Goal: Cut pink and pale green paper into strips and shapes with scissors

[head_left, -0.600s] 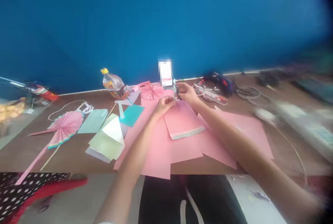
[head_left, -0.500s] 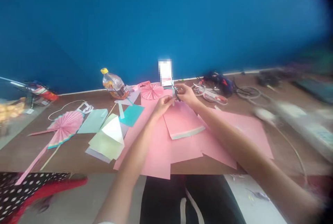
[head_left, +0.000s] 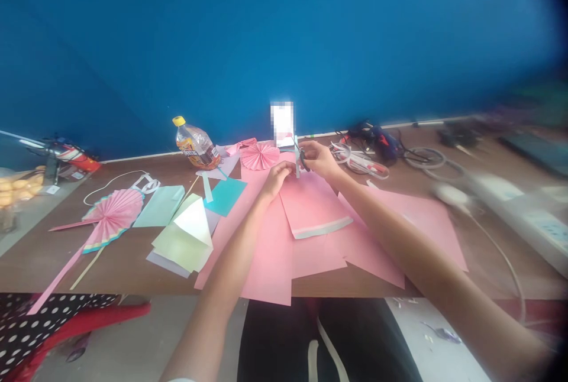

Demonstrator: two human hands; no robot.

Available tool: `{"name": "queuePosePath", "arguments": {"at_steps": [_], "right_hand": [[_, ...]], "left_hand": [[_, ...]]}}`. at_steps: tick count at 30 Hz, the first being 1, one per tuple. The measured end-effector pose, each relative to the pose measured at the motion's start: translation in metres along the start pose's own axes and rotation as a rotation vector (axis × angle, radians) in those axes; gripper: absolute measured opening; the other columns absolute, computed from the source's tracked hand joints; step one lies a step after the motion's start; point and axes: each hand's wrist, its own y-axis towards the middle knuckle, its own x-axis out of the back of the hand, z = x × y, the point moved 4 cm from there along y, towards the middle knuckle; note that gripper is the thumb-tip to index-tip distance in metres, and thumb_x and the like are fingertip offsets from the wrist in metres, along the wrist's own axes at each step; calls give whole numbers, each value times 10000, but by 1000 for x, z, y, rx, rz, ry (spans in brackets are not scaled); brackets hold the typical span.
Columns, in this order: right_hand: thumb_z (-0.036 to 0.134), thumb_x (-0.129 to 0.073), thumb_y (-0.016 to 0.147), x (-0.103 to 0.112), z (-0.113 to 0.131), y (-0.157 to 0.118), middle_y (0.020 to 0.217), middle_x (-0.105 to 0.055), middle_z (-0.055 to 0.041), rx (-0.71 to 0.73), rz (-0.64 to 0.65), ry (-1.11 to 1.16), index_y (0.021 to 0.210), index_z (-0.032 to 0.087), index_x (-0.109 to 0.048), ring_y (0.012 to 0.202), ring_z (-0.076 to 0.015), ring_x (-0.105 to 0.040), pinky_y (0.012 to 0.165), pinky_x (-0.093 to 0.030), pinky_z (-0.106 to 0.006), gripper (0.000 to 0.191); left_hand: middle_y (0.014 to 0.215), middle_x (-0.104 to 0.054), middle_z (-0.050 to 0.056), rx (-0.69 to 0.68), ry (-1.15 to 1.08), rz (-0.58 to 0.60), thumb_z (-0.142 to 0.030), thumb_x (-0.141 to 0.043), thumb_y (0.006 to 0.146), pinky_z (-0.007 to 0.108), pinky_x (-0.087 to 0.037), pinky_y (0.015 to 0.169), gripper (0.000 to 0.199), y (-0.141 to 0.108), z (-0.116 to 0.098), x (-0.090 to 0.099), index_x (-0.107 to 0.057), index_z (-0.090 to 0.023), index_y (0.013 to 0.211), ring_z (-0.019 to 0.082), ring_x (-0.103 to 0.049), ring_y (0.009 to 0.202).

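Note:
My right hand [head_left: 318,159] is closed around the dark handles of a pair of scissors [head_left: 303,160]. Just left of the scissors a narrow pale-blue paper strip [head_left: 297,154] stands nearly upright. My left hand [head_left: 279,181] pinches beside the strip's lower part; its fingertips partly hide the grip. Beneath both hands lies a pink folded paper piece [head_left: 315,201] with a pale band along its curved front edge, on top of larger pink sheets [head_left: 266,269]. Behind the left hand is a pleated pink paper fan [head_left: 260,156].
A bottle with a yellow cap [head_left: 195,144] stands at the back left. Left lie a finished-looking pink fan [head_left: 110,216], green paper [head_left: 186,246] and a teal sheet [head_left: 226,196]. Cables [head_left: 426,157], a white mouse-like object [head_left: 450,194] and a power strip [head_left: 519,204] occupy the right.
The pale-blue strip stands a little higher and more upright between the hands, and the scissors have turned slightly. Both hands remain in nearly the same place.

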Motion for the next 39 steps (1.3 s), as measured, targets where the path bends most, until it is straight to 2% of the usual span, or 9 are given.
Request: {"name": "queuePosePath", "arguments": {"at_steps": [3,8,10,14,16,24,39], "right_hand": [[189,-640,627,-4,4,-3,586,-560,44,36,71,-56,1094,149,-592,521,-114,-519,510,-411,-241,472],[206,-622,674,-3,12,-3,585,-537,44,106,120,-203,1098,143,-610,523,-106,-490,517,-384,-234,429],[235,-624,698,-1,14,-3,598,-541,33,137,102,-270,1085,139,-632,538,-109,-491,535,-384,-239,398],[266,-630,711,2,14,-3,678,-598,-3,208,66,-408,1064,135,-682,581,-114,-496,580,-391,-244,380],[246,-619,703,3,11,-4,718,-629,-18,239,85,-498,1038,138,-707,597,-117,-501,602,-393,-244,363],[199,-591,694,12,-2,-5,717,-676,-26,282,201,-726,1013,175,-733,599,-134,-536,601,-373,-234,350],[203,-599,682,14,-2,-5,689,-650,-20,253,219,-720,1026,188,-736,582,-136,-504,594,-362,-246,370]], "left_hand": [[808,-664,30,-19,-24,-21,-337,-616,808,256,-432,750,181,2,3,0,-647,-161,834,135,-592,765],[792,-657,21,-42,-27,-20,-352,-709,741,262,-438,745,211,5,10,0,-664,-159,810,135,-587,748],[776,-651,19,-45,-46,-98,-356,-723,728,252,-433,724,216,6,13,6,-672,-160,802,125,-579,731],[750,-626,0,4,-245,-366,-365,-752,699,221,-426,646,241,6,20,22,-657,-175,812,80,-539,644],[760,-626,-1,11,-334,-429,-358,-769,682,211,-430,641,250,6,22,27,-645,-177,802,68,-539,641],[765,-633,-1,31,-395,-414,-353,-789,661,190,-445,635,275,8,25,27,-642,-177,811,59,-557,652],[774,-619,-9,51,-377,-401,-363,-780,648,214,-470,697,289,7,18,24,-614,-181,799,62,-561,678]]}}
